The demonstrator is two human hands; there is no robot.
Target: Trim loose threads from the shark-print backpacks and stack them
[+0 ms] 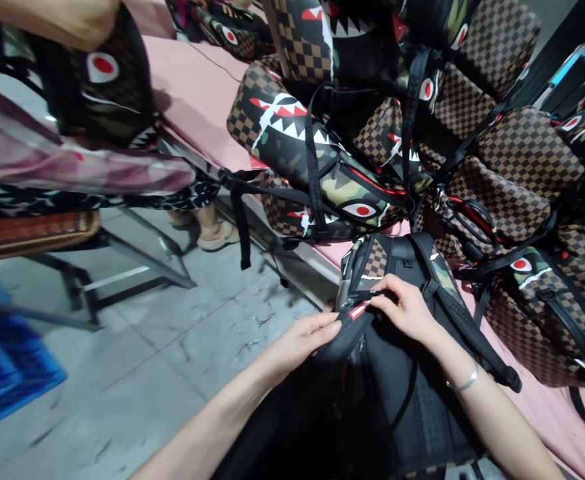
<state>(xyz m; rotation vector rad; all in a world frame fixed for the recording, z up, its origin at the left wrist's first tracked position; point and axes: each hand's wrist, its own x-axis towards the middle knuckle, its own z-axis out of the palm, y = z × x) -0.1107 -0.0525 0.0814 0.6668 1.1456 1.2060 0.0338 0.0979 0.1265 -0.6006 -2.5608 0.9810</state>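
A backpack lies in front of me with its black back side up. Checkered and camouflage panels show at its far end. My left hand is closed on a black shoulder strap at the pack's left side, thumb on top. On this strap is a small red and white label. My right hand pinches the strap at the label's right end, its fingertips bent over the edge. What lies under these fingertips is hidden. The other shoulder strap lies loose on the right.
Several checkered and camouflage bags with shark faces are heaped on a pink-covered table. At the left, a person in a plaid garment is beside another bag. A folding stool and a blue container stand on the floor.
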